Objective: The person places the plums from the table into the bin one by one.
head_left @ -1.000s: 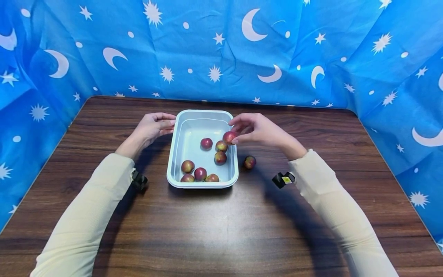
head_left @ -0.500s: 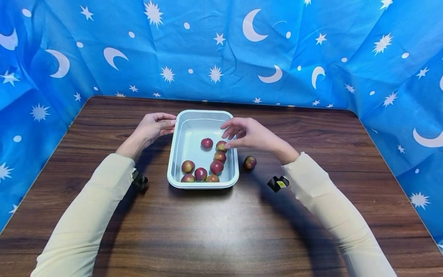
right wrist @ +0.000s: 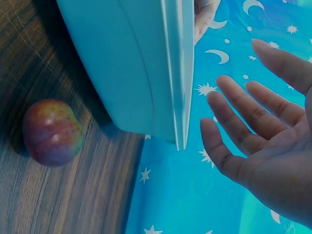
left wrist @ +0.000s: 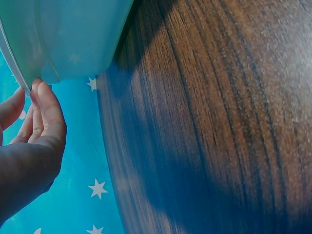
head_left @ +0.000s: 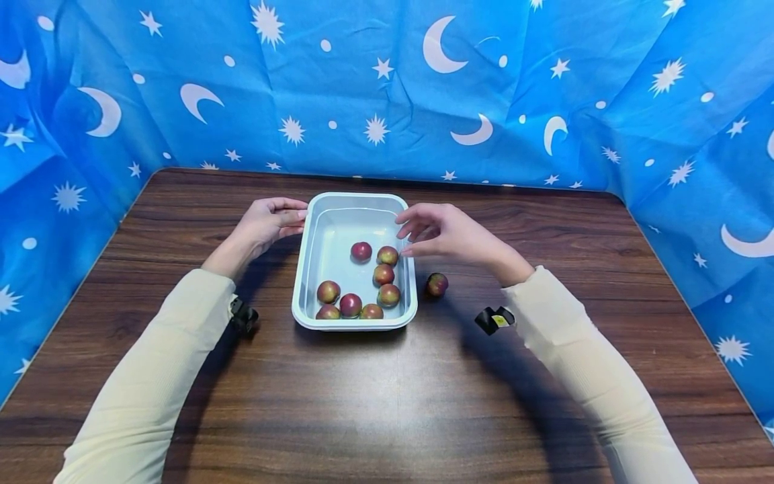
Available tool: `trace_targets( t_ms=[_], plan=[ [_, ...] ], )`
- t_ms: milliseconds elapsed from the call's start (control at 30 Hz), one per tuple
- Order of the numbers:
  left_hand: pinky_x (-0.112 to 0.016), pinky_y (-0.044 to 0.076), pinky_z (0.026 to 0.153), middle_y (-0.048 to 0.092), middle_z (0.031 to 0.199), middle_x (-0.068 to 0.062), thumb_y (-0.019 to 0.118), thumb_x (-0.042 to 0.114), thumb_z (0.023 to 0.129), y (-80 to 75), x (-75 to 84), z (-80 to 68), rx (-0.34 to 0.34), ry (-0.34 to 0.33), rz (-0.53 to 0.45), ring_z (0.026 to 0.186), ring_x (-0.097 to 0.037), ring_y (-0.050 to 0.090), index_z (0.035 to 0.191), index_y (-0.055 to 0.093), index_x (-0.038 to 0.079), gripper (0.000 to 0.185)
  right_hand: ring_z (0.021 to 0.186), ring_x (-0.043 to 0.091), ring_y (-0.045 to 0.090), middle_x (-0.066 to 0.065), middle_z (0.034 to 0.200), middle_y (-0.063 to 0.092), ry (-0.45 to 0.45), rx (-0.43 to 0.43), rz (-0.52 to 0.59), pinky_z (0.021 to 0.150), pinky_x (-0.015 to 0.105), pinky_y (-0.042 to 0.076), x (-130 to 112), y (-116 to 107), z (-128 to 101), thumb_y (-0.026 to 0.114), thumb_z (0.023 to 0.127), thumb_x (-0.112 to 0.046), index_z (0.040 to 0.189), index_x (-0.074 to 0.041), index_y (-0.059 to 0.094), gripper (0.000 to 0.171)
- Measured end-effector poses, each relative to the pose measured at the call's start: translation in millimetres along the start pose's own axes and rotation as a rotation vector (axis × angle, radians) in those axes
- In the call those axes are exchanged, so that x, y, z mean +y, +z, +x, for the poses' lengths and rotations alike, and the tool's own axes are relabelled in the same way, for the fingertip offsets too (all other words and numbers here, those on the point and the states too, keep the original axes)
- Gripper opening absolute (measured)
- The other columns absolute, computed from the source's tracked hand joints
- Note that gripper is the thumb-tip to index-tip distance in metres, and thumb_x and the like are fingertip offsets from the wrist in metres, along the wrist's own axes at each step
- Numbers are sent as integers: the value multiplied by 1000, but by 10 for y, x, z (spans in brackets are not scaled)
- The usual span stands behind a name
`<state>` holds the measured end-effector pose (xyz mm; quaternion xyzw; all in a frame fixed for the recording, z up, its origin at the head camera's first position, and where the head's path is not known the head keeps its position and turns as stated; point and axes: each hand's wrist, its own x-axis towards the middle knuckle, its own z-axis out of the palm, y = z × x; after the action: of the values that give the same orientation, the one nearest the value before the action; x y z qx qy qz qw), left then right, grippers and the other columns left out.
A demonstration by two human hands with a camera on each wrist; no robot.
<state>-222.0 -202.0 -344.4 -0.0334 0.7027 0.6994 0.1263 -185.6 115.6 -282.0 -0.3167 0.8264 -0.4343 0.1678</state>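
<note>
A pale blue tray (head_left: 302, 269) stands mid-table with several small red-green fruits (head_left: 361, 251) inside, most near its front end. One more fruit (head_left: 437, 284) lies on the table just right of the tray. My left hand (head_left: 275, 218) rests its fingertips against the tray's far left rim. The left wrist view shows these fingers (left wrist: 41, 105) touching the rim of the tray (left wrist: 73, 39). My right hand (head_left: 432, 232) hovers over the tray's right rim, fingers spread, holding nothing. In the right wrist view the open right hand (right wrist: 253, 126) is beside the tray wall (right wrist: 126, 63), with the loose fruit (right wrist: 51, 132) below.
The dark wooden table (head_left: 387, 403) is walled on three sides by a blue cloth with moons and stars (head_left: 387, 87). Small black wrist cameras sit at my left cuff (head_left: 244, 316) and right cuff (head_left: 494, 319).
My right hand let go of the fruit it held over the tray; that fruit now lies among the others. The hand drew back slightly to the right. The left hand stayed put.
</note>
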Motion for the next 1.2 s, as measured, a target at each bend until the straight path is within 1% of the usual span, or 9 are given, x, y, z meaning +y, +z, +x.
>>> trace_targets(
  t_ms=[100,167,267,433,533,667,767,1000,1200],
  plan=[
    [-28,54,80,61,89,-3,54,2,91,0,-5,3,-3,4,-7,74,-10,62,115,49,-10,28,93,22,59,15,104,62,-1,2,4,84,35,52,16,-26,-15,69,81,-7,118,-2,54,40],
    [-27,54,78,61,88,-4,54,2,90,-1,-8,4,-5,8,-10,74,-10,62,115,49,-10,28,95,24,59,15,104,62,0,6,4,84,35,52,27,-43,-28,70,81,-7,118,-2,54,40],
    [-28,54,79,61,89,-4,54,2,91,0,-9,6,-4,9,-6,74,-10,62,115,49,-10,28,96,26,58,14,104,62,9,15,-1,83,34,53,34,-70,-54,70,81,-9,119,-2,54,42],
    [-29,53,81,60,90,-4,53,3,91,1,-7,7,-5,8,5,75,-9,62,116,48,-10,28,96,23,59,13,105,61,35,36,-22,82,34,52,60,-109,-112,71,81,-12,118,-2,54,42],
    [-28,54,80,60,90,-4,54,3,91,4,-4,3,-5,11,6,74,-9,62,116,48,-10,28,96,20,59,11,105,62,52,54,-35,83,35,52,76,-134,-148,71,81,-15,117,-5,55,41],
    [-26,55,77,61,88,-4,54,1,91,3,-6,1,-3,13,-10,73,-10,62,114,49,-11,27,97,21,59,9,106,62,54,73,-57,83,37,52,106,-178,-193,71,81,-16,117,-6,56,40],
    [-25,55,75,61,87,-3,54,1,91,-2,-8,-1,-7,16,-20,73,-10,62,114,49,-11,27,97,21,59,11,106,62,50,82,-71,83,38,52,134,-210,-224,71,81,-15,116,-5,56,39],
    [-30,53,82,61,89,-3,54,4,91,-3,-3,4,1,4,17,74,-9,62,115,49,-9,28,97,24,60,8,104,64,66,103,-82,82,36,52,230,-265,-286,71,81,-14,115,-5,57,38],
    [-32,52,85,60,89,-3,53,3,91,-3,10,-5,-1,3,31,74,-9,62,116,48,-10,28,97,27,59,11,104,63,81,107,-69,84,39,51,323,-287,-323,70,82,-13,115,-2,57,37]
  ],
)
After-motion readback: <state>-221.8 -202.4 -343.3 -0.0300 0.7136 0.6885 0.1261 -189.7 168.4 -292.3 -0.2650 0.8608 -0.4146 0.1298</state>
